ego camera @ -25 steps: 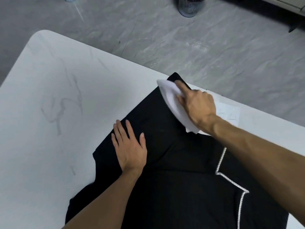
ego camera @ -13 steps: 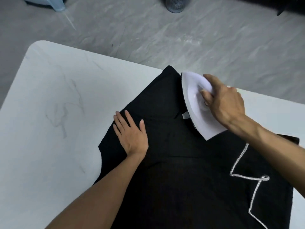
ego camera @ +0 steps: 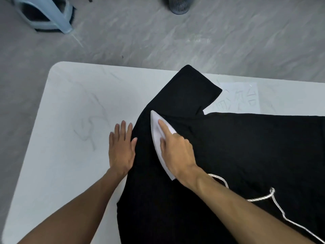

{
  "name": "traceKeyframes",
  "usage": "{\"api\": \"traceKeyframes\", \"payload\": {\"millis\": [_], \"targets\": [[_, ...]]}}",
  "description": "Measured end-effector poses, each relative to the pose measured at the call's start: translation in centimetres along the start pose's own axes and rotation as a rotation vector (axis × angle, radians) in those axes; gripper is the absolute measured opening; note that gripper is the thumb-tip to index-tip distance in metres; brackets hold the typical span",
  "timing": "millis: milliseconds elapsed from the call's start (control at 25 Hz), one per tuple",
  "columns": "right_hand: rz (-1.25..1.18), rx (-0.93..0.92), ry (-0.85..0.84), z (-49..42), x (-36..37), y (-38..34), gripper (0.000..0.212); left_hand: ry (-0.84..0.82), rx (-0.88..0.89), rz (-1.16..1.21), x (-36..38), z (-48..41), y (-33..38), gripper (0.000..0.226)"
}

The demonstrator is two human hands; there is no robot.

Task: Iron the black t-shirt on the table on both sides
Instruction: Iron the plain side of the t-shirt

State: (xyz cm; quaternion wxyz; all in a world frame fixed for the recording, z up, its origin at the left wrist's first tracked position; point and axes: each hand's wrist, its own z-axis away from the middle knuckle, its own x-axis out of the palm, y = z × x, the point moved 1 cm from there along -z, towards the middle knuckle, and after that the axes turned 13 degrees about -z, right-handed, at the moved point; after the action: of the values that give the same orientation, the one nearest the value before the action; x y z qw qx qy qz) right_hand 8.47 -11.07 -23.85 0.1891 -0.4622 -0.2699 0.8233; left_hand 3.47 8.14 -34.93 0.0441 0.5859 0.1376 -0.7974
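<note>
The black t-shirt (ego camera: 237, 155) lies spread over the white table (ego camera: 70, 120), one sleeve pointing toward the far edge. A white iron (ego camera: 157, 138) rests on the shirt near its left side, tip pointing away from me. My right hand (ego camera: 177, 152) grips the iron's handle, index finger stretched along its top. My left hand (ego camera: 121, 148) lies flat with straight fingers at the shirt's left edge, partly on the table, thumb touching the fabric. The iron's white braided cord (ego camera: 274, 205) trails across the shirt to the lower right.
A sheet of paper with faint writing (ego camera: 241, 99) lies on the table beyond the shirt. On the grey floor past the table stand a light blue plastic stool (ego camera: 45, 16) and a dark mesh bin (ego camera: 179, 5).
The iron has slid left across the shirt, from near the collar to its left side. My left hand has shifted from on the fabric to the shirt's left edge.
</note>
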Motion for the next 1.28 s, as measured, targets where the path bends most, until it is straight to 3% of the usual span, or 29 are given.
{"api": "traceKeyframes", "payload": {"millis": [120, 240, 440, 640, 880, 1160, 1280], "targets": [[0.137, -0.019, -0.077, 0.1, 4.3, -1.8, 0.062, 0.019, -0.019, 0.021, 1.5, 0.8, -1.1, 0.051], [0.216, 0.02, -0.027, -0.1, 4.7, -1.5, 0.067, 0.026, -0.061, 0.025, 1.6, 0.7, -1.0, 0.051], [0.073, 0.175, 0.099, 0.6, 1.9, 0.2, 0.061, -0.05, -0.048, 0.016, 1.1, 0.6, -1.2, 0.052], [0.058, 0.095, 0.002, 0.7, 5.3, -3.8, 0.066, -0.024, -0.029, 0.088, 1.4, 0.6, -1.3, 0.053], [0.145, 0.139, 0.006, 0.4, 6.7, -3.8, 0.073, 0.005, -0.039, 0.084, 1.6, 0.5, -1.2, 0.053], [0.095, 0.301, 0.228, 1.4, 1.8, 2.9, 0.068, -0.058, -0.032, 0.002, 1.0, 0.5, -1.1, 0.056], [0.015, 0.295, 0.257, 1.8, 0.9, 3.8, 0.064, 0.011, -0.054, 0.023, -0.3, 0.6, -0.3, 0.054]]}}
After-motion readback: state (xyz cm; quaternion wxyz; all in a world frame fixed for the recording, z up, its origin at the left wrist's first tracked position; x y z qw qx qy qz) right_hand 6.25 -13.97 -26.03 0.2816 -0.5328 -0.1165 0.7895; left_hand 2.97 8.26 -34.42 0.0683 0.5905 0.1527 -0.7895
